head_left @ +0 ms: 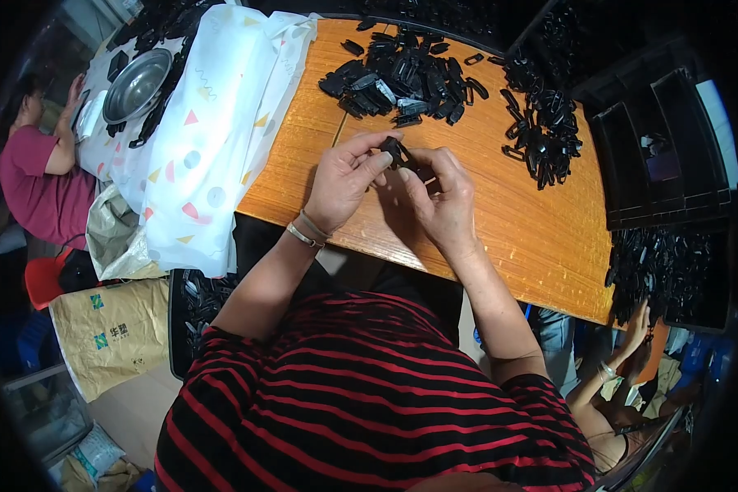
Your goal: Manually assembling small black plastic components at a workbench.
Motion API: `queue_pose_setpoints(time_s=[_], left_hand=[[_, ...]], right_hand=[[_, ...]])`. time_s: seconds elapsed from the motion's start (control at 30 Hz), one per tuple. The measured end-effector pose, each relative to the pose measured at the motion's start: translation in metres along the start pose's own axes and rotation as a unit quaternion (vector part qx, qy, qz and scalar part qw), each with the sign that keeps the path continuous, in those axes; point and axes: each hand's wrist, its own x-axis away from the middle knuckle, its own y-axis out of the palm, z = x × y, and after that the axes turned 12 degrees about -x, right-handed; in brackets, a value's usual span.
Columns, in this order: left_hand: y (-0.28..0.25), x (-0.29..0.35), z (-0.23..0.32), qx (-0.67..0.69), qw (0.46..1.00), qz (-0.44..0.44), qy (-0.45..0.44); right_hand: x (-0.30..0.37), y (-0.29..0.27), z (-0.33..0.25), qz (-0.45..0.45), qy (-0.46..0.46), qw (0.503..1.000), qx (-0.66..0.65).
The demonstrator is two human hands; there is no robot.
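Head: fingers (441, 166) hold angular black plastic piece (393, 149).

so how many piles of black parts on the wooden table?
2: a large pile at the far side of the table and a second pile to its right. Parts overlap, so some may be hidden.

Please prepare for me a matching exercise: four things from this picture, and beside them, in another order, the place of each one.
1. Round silver metal bowl
2. Small black plastic piece
3. Heap of black plastic parts
4. Large brown sack

A. On the orange-brown wooden table
B. At the picture's lower left
C. Upper left, beside the white patterned plastic sheet
D. In the left hand

Pairs: 1-C, 2-D, 3-A, 4-B.
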Motion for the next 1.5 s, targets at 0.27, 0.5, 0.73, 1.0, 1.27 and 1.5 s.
queue_pose_setpoints(time_s=[0.27,0.5,0.73,1.0,1.27,1.5], left_hand=[[0.013,0.010,-0.010,-0.047,0.997,0.033,0.048],[0.015,0.014,-0.012,0.026,0.999,-0.005,0.018],[0.018,0.012,-0.008,-0.080,0.995,-0.030,0.045],[-0.022,-0.028,-0.001,-0.100,0.992,-0.015,-0.074],[-0.055,-0.076,-0.017,-0.500,0.854,0.129,0.064],[-0.033,-0.085,-0.026,-0.642,0.741,0.144,0.132]], right_hand=[[0.014,0.017,0.011,0.027,-0.065,0.994,0.086],[0.024,0.023,0.012,-0.044,0.006,0.998,-0.040],[0.035,0.034,0.011,0.023,0.015,0.993,-0.117],[0.024,-0.034,0.028,-0.020,0.168,0.983,-0.070],[0.006,-0.184,0.071,0.156,0.211,0.856,0.446],[-0.003,-0.170,0.091,0.041,0.175,0.870,0.459]])
